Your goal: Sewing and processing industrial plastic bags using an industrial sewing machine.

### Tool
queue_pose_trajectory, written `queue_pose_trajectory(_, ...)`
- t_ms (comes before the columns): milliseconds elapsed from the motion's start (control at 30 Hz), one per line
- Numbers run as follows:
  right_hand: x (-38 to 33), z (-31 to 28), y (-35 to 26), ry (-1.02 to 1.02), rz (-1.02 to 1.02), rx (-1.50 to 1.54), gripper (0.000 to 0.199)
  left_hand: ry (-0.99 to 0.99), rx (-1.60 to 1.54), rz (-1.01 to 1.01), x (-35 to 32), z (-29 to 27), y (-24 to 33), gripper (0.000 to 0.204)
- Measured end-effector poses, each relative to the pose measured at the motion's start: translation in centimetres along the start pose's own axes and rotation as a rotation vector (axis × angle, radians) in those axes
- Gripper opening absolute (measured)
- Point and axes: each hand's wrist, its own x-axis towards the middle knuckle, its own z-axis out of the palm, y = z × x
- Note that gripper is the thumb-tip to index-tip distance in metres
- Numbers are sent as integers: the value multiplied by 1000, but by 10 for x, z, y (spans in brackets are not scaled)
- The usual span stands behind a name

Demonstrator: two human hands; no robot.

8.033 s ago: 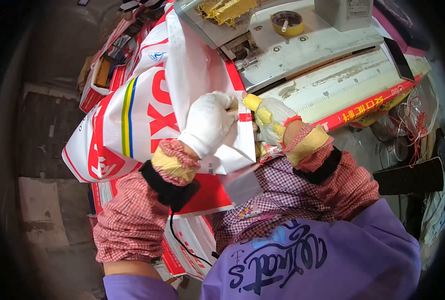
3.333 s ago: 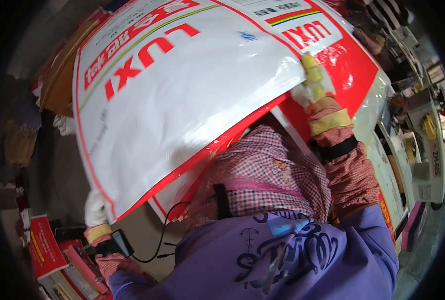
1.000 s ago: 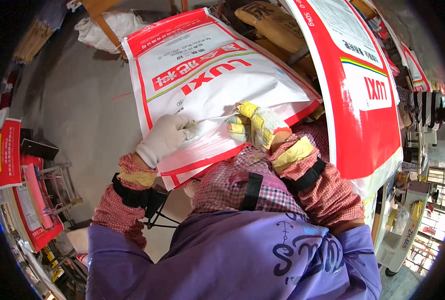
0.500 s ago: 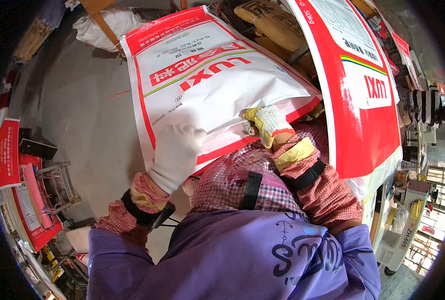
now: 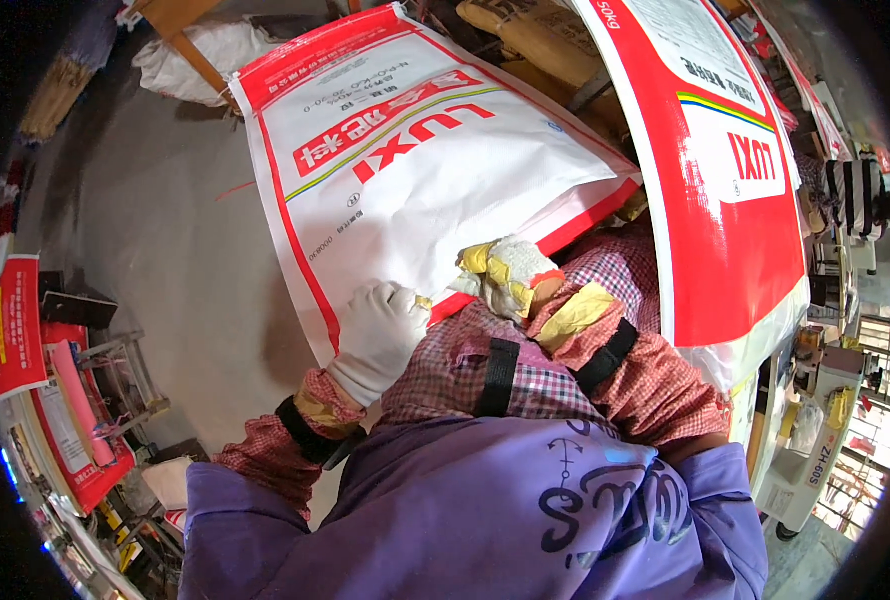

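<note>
A large white woven sack (image 5: pixel 415 225) with red borders and printing lies across my lap and stretches away from me. At its near edge, my left hand (image 5: pixel 380 335), in a white glove, is closed with the fingers curled on the sack. Just to the right, my right hand (image 5: pixel 510 278) wears a white glove wrapped with yellow tape. Its fingers are closed on the same edge, their tips partly hidden by the tape and the folds. A short white stretch of the edge shows between the two hands.
On my right hangs another red and white sack (image 5: pixel 735 260), close to my right arm. Brown sacks (image 5: pixel 535 40) lie beyond, near a wooden leg (image 5: pixel 193 60) and a white bundle (image 5: pixel 200 65). A pale machine (image 5: pixel 820 440) stands at far right; a metal rack (image 5: pixel 125 385) is left.
Both hands have come toward me and closer together, the left moving right and the right moving left. The sack's near edge is drawn toward me. A small metal piece by my right fingers no longer shows.
</note>
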Motion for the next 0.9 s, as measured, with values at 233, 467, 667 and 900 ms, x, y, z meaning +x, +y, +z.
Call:
queue_pose_trajectory(233, 7, -11, -24, 290, -96, 49, 20, -28, 7, -18, -9, 2, 0, 7)
queue_pose_trajectory(467, 29, -74, -65, 404, -367, 295, 8, -136, 20, -55, -21, 14, -2, 12)
queue_pose_trajectory(667, 39, -131, -105, 470, -398, 148, 9, -171, 57, 53, -20, 19, -2, 9)
queue_pose_trajectory(900, 35, -161, -107, 245, -496, 277, 17, -434, 64, 181, -24, 42, -13, 4)
